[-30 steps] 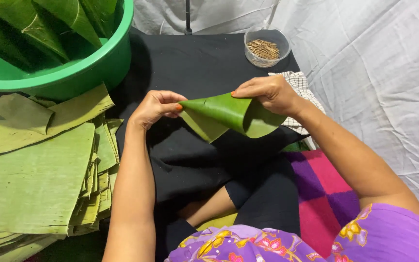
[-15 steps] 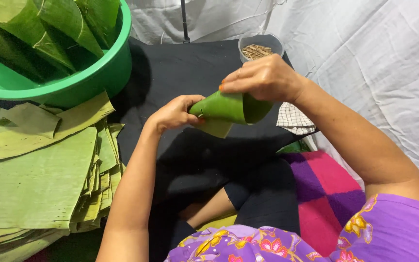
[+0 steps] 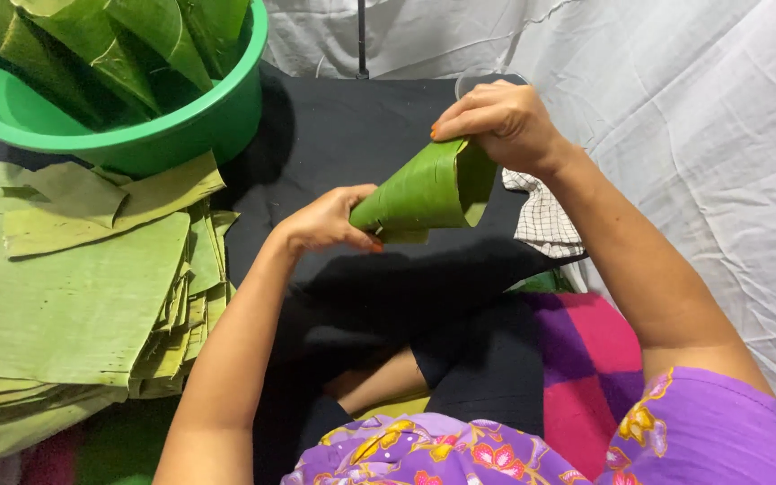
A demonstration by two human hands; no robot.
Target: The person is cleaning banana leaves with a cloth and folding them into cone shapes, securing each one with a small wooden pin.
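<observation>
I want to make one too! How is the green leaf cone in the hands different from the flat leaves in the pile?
The rolled green leaf cone is curled to a point, while the stacked flat leaf sheets lie spread out. The cone is bright, shiny green; the stack looks paler and duller. The cone is held up by the left hand at its tip and the right hand at its open rim; the stack lies untouched at the left. Both look like the same sort of leaf.

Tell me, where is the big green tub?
In the head view the green tub sits at the top left on the black cloth, holding rolled leaf cones, just behind the stack of flat leaves.
</observation>
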